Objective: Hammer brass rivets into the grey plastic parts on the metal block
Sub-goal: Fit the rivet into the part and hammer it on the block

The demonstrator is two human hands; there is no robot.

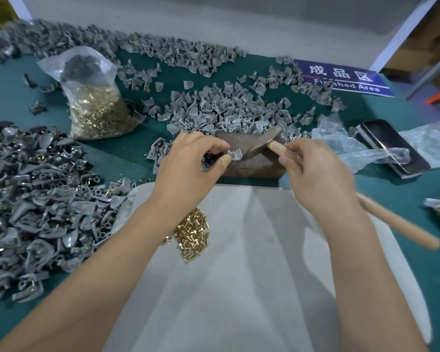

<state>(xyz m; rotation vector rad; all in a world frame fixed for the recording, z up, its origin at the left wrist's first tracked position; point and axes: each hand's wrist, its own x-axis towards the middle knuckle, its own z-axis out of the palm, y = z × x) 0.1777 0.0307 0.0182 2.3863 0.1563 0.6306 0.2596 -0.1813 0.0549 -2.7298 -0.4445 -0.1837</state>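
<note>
A small factory assembly station. Heaps of grey plastic parts (214, 110) cover the green counter (5, 97), beside a bag of brass rivets (97, 107). A blue sign (346, 77) reads "Finished Area".

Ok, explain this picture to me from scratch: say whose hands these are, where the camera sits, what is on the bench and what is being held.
There is no machine here. A person works with bare hands, and the one picture comes from a camera worn on their head, looking forward and down.

The left hand pinches a small grey plastic part with a brass rivet in it, holding it on the brown metal block. The right hand grips the wooden handle of a hammer close to the head, which is low over the block, right beside the part.

On the green bench lie heaps of grey parts, a clear bag of brass rivets, and a loose pile of rivets on a pale sheet near the person. A blue Finished Area sign and a phone lie on the right.
</note>
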